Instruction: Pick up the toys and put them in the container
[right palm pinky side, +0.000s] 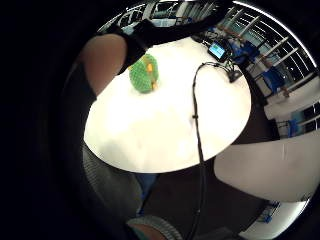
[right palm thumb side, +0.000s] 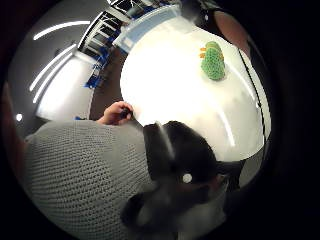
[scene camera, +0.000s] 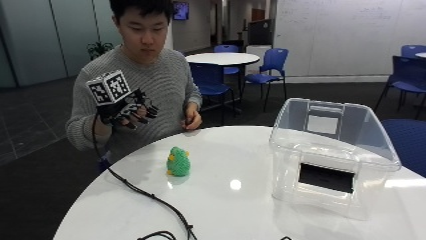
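Looking at it left to right from the outside view: my grip, the gloved right hand (scene camera: 128, 112), hangs in the air by my chest, off the desk (scene camera: 219, 210), fingers loosely spread and holding nothing. Bare hand (scene camera: 192, 120) sits at the desk's far edge.

Next along is the toy (scene camera: 178, 162), a green knitted thing with orange bits, standing upright on the desk, long axis vertical. It's below the grip and a bit toward the bin (scene camera: 331, 155), so I reckon the next move is down and forward. The gloved hand looks about as near to it as the bare one.

Bin is clear plastic, open, well apart from the toy at the right side. No toys in it that I can see.

No brands or readable writing anywhere.
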